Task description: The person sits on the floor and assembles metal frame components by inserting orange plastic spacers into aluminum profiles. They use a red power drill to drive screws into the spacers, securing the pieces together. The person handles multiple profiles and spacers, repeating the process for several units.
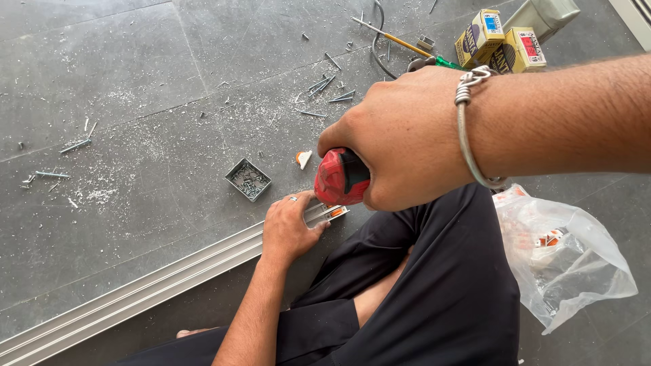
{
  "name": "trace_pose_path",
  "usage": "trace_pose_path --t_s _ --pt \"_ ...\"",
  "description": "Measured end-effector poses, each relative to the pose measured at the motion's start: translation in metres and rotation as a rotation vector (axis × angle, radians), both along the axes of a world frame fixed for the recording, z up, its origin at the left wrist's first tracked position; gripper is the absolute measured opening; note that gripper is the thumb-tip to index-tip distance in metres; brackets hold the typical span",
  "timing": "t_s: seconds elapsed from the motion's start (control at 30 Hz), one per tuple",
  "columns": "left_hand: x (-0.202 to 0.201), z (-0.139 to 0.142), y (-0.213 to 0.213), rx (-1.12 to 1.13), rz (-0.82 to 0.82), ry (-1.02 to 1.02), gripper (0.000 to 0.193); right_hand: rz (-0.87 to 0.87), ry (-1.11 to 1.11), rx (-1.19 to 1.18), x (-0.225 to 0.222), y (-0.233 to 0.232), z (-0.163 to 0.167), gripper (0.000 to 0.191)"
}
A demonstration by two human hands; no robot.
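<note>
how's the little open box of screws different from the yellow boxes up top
The grey screw box is open, so the screws inside show; the yellow boxes are closed cartons. The grey box is plain, low and square, while the yellow boxes are taller and carry coloured labels. The grey box lies close to the left hand on the aluminium rail; the yellow boxes sit beyond the right hand, which grips a red tool handle. Both rest on the dark tiled floor.

Bright even daylight, soft shadows (sharp focus)
</note>
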State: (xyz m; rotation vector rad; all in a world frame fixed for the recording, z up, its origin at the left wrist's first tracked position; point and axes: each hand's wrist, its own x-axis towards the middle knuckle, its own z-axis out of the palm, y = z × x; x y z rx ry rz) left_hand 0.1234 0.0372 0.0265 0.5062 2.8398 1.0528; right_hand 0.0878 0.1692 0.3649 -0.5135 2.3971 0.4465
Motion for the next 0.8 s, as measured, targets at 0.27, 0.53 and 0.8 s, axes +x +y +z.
trace_pose_path --t_s 0.27,0.53,0.8 --pt "0.001 0.001 0.000 0.001 0.002 -0.010 0.063 -0.003 -0.010 -0.013 -0.001 -0.003 0.002 0.054" --pt "0.001 0.001 -0.001 0.053 -0.004 0.042 0.059 0.002 -0.024 -0.095 -0.014 0.013 -0.013 0.060" --pt "-0.004 -0.008 -0.002 0.005 0.030 -0.030 0.066 -0.067 -0.171 0.013 -0.022 0.021 -0.019 0.074"
